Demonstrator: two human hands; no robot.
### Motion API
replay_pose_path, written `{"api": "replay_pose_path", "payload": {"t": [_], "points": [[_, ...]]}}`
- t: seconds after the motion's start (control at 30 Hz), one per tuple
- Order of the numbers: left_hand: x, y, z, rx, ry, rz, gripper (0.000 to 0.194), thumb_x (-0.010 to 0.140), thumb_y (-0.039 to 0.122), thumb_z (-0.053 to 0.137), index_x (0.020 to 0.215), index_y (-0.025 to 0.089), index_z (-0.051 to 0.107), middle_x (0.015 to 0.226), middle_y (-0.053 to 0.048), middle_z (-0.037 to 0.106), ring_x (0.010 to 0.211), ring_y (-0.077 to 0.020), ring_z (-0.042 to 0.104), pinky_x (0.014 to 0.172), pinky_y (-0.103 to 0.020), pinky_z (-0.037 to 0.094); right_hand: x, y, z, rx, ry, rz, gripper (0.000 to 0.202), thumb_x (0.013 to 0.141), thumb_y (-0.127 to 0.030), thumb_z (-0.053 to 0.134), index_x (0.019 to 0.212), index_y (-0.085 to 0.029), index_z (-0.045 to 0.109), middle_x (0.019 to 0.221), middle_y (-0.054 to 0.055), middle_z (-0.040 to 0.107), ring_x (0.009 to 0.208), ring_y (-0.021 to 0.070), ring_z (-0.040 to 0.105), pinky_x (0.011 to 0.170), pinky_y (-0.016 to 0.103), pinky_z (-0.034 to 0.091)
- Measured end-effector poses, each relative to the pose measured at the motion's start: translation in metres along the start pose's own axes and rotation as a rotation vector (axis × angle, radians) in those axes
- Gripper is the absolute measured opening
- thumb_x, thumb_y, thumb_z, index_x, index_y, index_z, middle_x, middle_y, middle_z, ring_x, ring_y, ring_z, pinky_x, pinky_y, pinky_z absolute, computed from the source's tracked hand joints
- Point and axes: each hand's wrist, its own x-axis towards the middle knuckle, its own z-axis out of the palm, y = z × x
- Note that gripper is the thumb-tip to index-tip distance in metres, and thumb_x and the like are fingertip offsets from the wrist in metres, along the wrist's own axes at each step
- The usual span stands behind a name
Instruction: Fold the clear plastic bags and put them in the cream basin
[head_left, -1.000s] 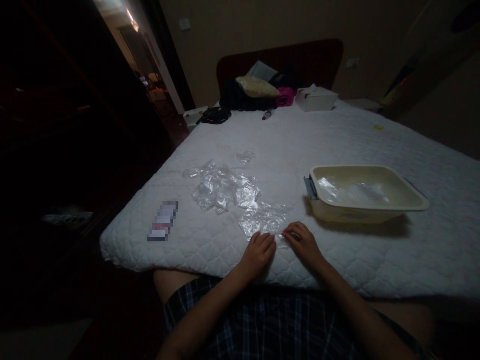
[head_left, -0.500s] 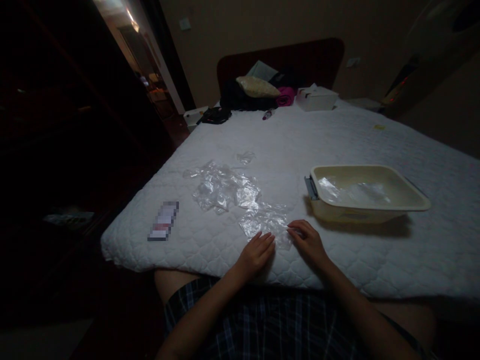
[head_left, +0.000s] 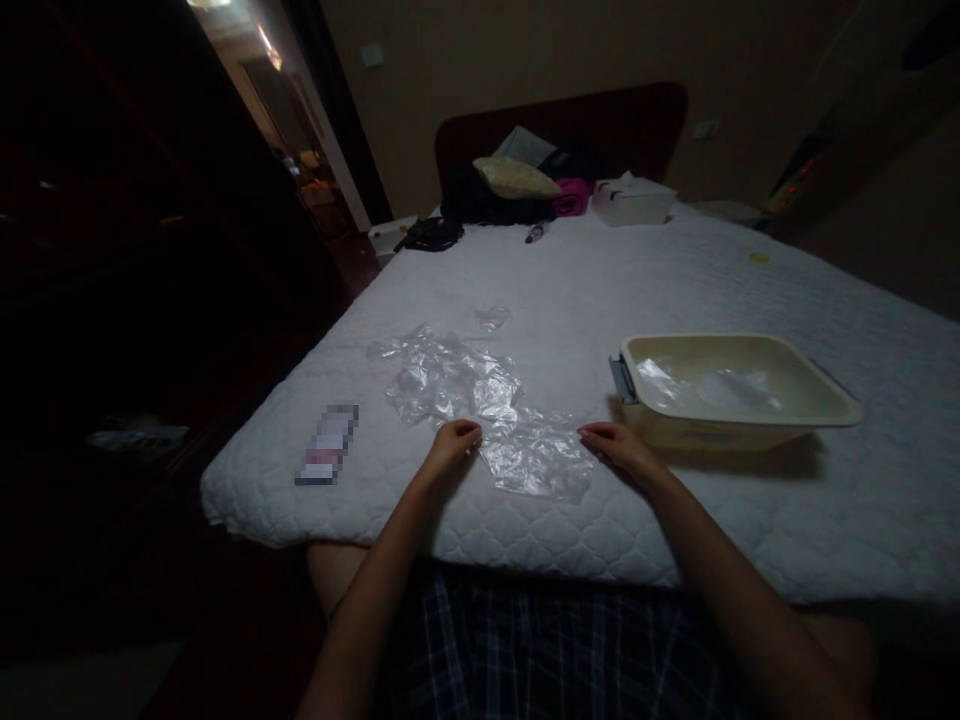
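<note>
A clear plastic bag (head_left: 536,460) lies spread on the white quilted bed cover near its front edge. My left hand (head_left: 452,445) pinches the bag's left edge between thumb and fingers. At the opposite edge, my right hand (head_left: 619,448) has its fingertips closed on the plastic. Beyond the left hand, a crumpled heap of clear plastic bags (head_left: 431,375) touches the far side of the spread one. A small separate piece of clear plastic (head_left: 493,318) rests farther back.
To the right stands a cream plastic bin (head_left: 750,432) with grey latches and clear plastic inside. A blurred phone-like rectangle (head_left: 328,445) lies at left. Toward the headboard (head_left: 637,120) are a white box (head_left: 634,198), a magenta roll (head_left: 572,197) and a cushion (head_left: 516,178).
My left hand has moved left and away from me, from lying flat on the plastic to pinching its edge. The bag is spread wider and flatter. My right hand has shifted slightly.
</note>
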Motion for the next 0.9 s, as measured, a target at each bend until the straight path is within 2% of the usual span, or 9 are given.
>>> {"api": "replay_pose_path", "payload": {"t": [0.1,0.23,0.33,0.57,0.63,0.77,0.9], "points": [[0.008,0.004,0.007,0.016,-0.083,-0.002,0.03,0.059,0.032,0.071,0.08,0.012,0.065,0.065,-0.003,0.058,0.051,-0.008,0.048,0.045,-0.019,0.033,0.008,-0.003,0.003,-0.01,-0.03,-0.006,0.039,0.058,-0.045,0.069,0.079,-0.012,0.064,0.053,-0.003,0.051,0.044,0.0063,0.039,0.04,0.02,0.025],[0.016,0.008,0.016,-0.068,-0.122,-0.001,0.034,0.053,0.027,0.076,0.08,0.01,0.063,0.071,-0.005,0.059,0.058,-0.0092,0.053,0.053,-0.021,0.039,0.017,0.0,0.006,-0.016,-0.027,-0.014,0.04,0.056,-0.043,0.07,0.082,-0.013,0.063,0.055,-0.002,0.054,0.044,0.0069,0.041,0.041,0.021,0.027],[0.021,0.008,0.019,-0.122,-0.16,-0.019,0.038,0.049,0.024,0.077,0.082,0.011,0.062,0.07,-0.003,0.057,0.059,-0.0093,0.054,0.056,-0.022,0.041,0.021,0.002,0.009,-0.019,0.002,-0.073,0.037,0.056,-0.041,0.07,0.08,-0.014,0.062,0.061,0.0,0.057,0.049,0.0085,0.045,0.045,0.021,0.032],[0.025,0.003,0.017,-0.095,-0.167,0.075,0.037,0.052,0.021,0.074,0.086,0.012,0.063,0.067,0.001,0.055,0.056,-0.0069,0.051,0.053,-0.02,0.037,0.023,0.01,0.009,-0.029,0.036,-0.197,0.025,0.06,-0.036,0.067,0.074,-0.015,0.061,0.068,0.001,0.059,0.06,0.0114,0.051,0.055,0.024,0.039],[0.025,0.003,0.016,-0.076,-0.173,0.084,0.034,0.053,0.022,0.072,0.085,0.013,0.064,0.069,-0.001,0.057,0.058,-0.0075,0.051,0.054,-0.02,0.037,0.022,0.012,0.008,-0.034,0.023,-0.218,0.024,0.061,-0.035,0.066,0.074,-0.015,0.061,0.069,0.001,0.06,0.062,0.012,0.051,0.056,0.024,0.039],[0.024,0.003,0.016,-0.044,-0.152,0.072,0.02,0.054,0.021,0.071,0.069,0.012,0.062,0.065,-0.002,0.058,0.056,-0.0081,0.051,0.051,-0.02,0.036,0.02,0.013,0.006,-0.081,0.0,-0.245,0.021,0.062,-0.033,0.063,0.074,-0.015,0.062,0.069,0.001,0.06,0.061,0.0122,0.051,0.056,0.024,0.039],[0.019,0.005,0.019,0.0,-0.127,0.026,0.012,0.06,0.023,0.064,0.068,0.014,0.062,0.052,0.002,0.051,0.044,-0.0063,0.043,0.043,-0.019,0.029,0.017,0.008,0.006,-0.179,0.006,-0.263,0.017,0.062,-0.029,0.058,0.073,-0.016,0.063,0.068,0.001,0.06,0.062,0.0133,0.051,0.058,0.026,0.039]]}}
